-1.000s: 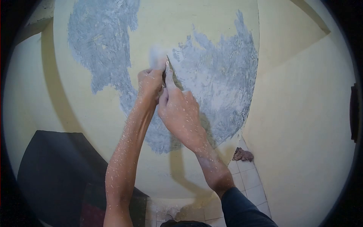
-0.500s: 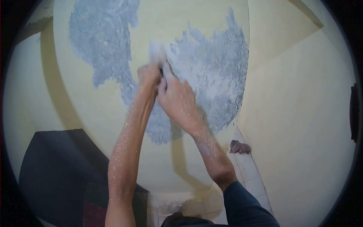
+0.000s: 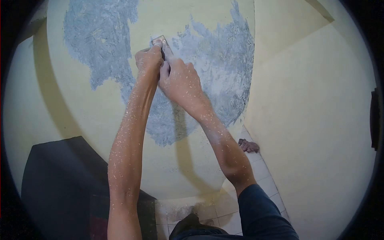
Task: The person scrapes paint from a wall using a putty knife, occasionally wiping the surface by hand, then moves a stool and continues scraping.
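Observation:
Both my hands are closed around a scraper (image 3: pixel 160 39), held against the cream-painted wall (image 3: pixel 172 16). Its flat, dusty blade end shows above my fingers, and most of the handle is hidden. My left hand (image 3: pixel 149 60) grips near the blade, thumb up on it. Just below and to the right, my right hand (image 3: pixel 182 82) wraps the handle, a whitened finger stretched along the tool. A rough grey bare patch (image 3: pixel 230 60) spreads right of the blade, and another grey patch (image 3: pixel 100 44) lies to the left. Pale flakes dot both forearms.
At the lower left stands a large dark panel-like object (image 3: pixel 60 176). A crumpled brownish cloth (image 3: pixel 249 146) lies on the tiled floor (image 3: pixel 260 170) by the wall corner. A plain cream side wall (image 3: pixel 308 120) rises on the right.
The scraper and fingers, smeared by motion before, now appear sharp, with the blade slightly higher on the wall. My view has shifted, so the wall sits further left and up.

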The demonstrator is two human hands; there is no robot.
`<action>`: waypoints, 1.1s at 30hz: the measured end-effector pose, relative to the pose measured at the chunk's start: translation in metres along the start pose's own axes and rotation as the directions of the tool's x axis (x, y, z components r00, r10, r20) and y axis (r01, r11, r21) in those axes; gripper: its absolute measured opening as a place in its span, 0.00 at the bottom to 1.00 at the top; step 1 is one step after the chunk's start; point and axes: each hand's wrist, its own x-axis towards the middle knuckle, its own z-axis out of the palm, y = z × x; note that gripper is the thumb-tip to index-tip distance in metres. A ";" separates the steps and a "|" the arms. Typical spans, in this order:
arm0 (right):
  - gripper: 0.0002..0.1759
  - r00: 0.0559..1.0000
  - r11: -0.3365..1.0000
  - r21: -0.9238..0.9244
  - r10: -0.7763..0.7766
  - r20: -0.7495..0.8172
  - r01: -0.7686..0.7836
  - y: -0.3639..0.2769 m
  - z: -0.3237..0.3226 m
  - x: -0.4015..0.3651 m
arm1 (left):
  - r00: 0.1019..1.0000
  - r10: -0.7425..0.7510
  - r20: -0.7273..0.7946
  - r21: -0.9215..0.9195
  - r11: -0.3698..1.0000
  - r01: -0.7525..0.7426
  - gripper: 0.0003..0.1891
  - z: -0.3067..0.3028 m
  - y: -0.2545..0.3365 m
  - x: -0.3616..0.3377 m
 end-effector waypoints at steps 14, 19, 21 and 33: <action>0.28 0.998 0.998 0.043 0.034 0.045 -0.036 -0.011 -0.004 -0.036 | 0.980 0.098 0.172 -0.153 0.986 -0.071 0.22 -0.024 -0.016 -0.025; 0.29 0.998 0.973 0.227 -0.022 -0.063 0.035 0.019 0.050 -0.134 | 0.935 0.181 0.304 -0.193 0.973 -0.126 0.20 -0.063 -0.104 -0.109; 0.30 0.981 0.955 0.224 0.179 0.079 -0.193 0.014 0.071 -0.155 | 0.946 0.160 0.283 -0.135 0.983 -0.126 0.21 -0.073 -0.140 -0.107; 0.32 0.992 0.999 -0.015 0.030 -0.126 -0.032 0.019 0.145 -0.136 | 0.963 0.169 0.209 -0.033 0.986 -0.166 0.25 -0.084 -0.159 -0.057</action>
